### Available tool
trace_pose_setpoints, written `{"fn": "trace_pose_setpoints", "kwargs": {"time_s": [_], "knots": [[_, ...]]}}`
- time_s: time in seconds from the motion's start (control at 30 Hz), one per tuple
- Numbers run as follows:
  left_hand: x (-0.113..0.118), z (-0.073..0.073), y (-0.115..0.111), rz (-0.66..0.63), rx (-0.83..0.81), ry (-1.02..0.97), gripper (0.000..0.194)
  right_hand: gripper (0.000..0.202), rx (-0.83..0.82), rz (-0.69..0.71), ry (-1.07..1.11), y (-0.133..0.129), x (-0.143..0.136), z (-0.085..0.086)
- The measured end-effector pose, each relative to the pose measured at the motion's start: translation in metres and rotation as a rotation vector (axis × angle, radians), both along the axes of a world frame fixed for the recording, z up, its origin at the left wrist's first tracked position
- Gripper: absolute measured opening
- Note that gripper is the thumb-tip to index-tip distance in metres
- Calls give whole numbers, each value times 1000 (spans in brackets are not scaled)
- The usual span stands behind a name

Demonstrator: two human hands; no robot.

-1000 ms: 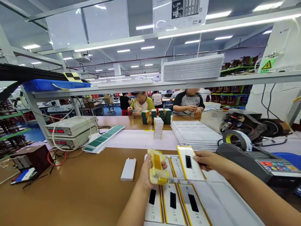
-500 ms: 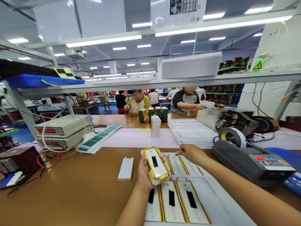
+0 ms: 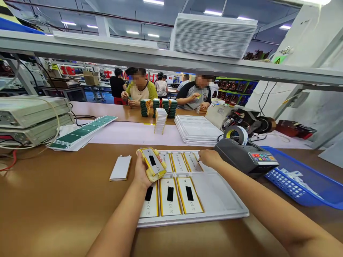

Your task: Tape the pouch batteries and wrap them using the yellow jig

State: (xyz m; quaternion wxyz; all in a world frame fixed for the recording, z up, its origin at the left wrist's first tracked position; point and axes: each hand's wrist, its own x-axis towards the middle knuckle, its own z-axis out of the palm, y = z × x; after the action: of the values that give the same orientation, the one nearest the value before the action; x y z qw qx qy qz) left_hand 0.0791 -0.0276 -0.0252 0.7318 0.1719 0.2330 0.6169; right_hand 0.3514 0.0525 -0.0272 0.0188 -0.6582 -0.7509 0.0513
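One battery (image 3: pixel 153 161) in left grip (image 3: pixel 140 170)

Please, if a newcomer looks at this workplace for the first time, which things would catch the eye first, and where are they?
Probably the white pack with a black patch, lying on a yellow holder in the left hand. Next, perhaps the bright blue basket at the right and the tall white stack on the raised shelf.
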Motion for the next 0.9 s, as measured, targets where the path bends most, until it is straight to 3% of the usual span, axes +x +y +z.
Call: {"fn": "trace_pose_setpoints", "kwargs": {"time_s": [0.1, 0.3, 0.43, 0.53, 0.63, 0.77, 0.9], "knots": [[1, 0, -1, 3, -9, -2, 58, 12, -62, -14, 121, 8, 6, -6], [1, 1, -3, -23, -34, -10, 58, 35, -230, -19, 432, 6, 9, -12], [-2, -3, -4, -50, 2, -51, 60, 38, -290, 4, 566, 4, -6, 5], [-2, -4, -5, -91, 23, -84, 63, 38, -258, 45, 667, 0, -32, 33], [0, -1, -7, -163, 81, -110, 64, 31, -215, 154, 767, -13, -76, 56], [-2, 2, -11, -140, 87, -119, 62, 22, -225, 296, 767, -39, -138, 64], [-7, 3, -13, -114, 96, -126, 69, 26, 50, 318, 461, -61, -147, 65]]}}
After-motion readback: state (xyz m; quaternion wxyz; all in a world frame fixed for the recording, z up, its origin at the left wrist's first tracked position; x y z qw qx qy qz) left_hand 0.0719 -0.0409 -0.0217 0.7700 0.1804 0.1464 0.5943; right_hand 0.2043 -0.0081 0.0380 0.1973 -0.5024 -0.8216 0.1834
